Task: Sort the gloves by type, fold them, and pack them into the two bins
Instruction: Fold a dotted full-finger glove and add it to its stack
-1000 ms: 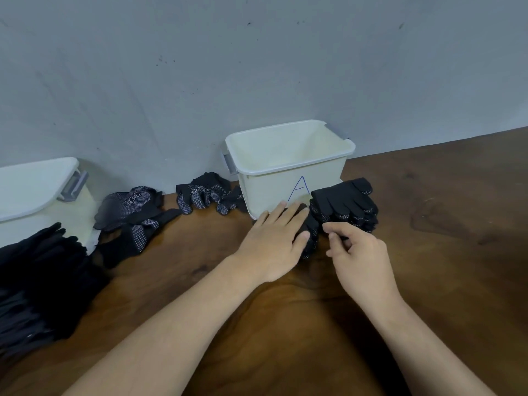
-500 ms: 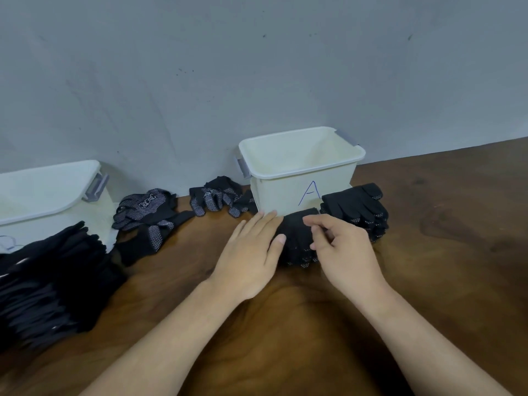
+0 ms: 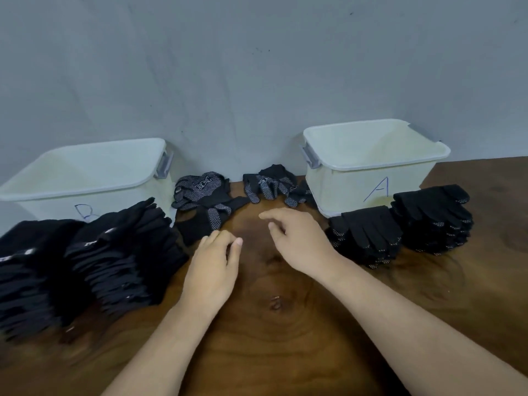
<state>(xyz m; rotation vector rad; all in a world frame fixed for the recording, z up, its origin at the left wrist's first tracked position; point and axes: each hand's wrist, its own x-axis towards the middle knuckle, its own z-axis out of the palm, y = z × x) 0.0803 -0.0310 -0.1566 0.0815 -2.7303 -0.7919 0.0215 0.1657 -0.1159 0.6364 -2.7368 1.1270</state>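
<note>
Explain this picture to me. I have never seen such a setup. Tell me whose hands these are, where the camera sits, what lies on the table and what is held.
There is no machine here. A person works with bare hands, and one camera worn on the head looks forward and down, so you see the arms as the person does. The left hand and the right hand are over a wooden table, and neither holds anything. Against the wall stand two white bins: bin B on the left, bin A on the right. Two neat stacks of black gloves lie in front of bin A, a large pile lies in front of bin B, and loose dotted gloves lie between the bins.
</note>
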